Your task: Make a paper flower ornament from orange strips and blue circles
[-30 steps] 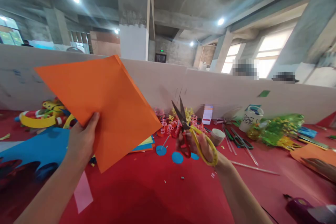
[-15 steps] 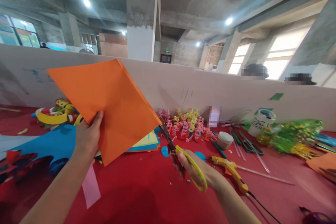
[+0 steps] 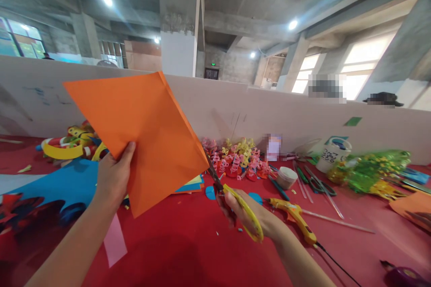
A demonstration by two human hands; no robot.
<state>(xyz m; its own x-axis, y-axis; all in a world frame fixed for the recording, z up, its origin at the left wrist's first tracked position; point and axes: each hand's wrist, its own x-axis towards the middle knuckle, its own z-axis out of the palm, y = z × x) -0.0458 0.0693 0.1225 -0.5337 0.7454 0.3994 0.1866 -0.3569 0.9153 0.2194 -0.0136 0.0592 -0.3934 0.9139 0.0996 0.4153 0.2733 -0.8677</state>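
Note:
My left hand [image 3: 116, 175] pinches a large sheet of orange paper [image 3: 151, 139] by its lower left edge, thumb in front, holding it up above the table. My right hand [image 3: 240, 208] is closed round yellow-handled scissors [image 3: 247, 215]. Their blades point up and left and meet the paper at its right corner; how far they reach behind the sheet is hidden. Below the paper lies a stack of coloured sheets [image 3: 190, 184], partly covered by it. A blue paper circle [image 3: 211, 193] rests just left of the scissors.
On the red table [image 3: 175, 251], a yellow glue gun [image 3: 296, 219] with a cord lies right of my right hand. Curled paper flowers [image 3: 239, 161], a white tub [image 3: 287, 177] and a white bucket [image 3: 333, 157] stand behind. Blue paper [image 3: 74, 181] lies left. A white partition [image 3: 215, 107] runs along the back.
The orange paper has shifted slightly right and turned a little, so its right corner now overlaps the scissor blade tips. Both hands keep their grips.

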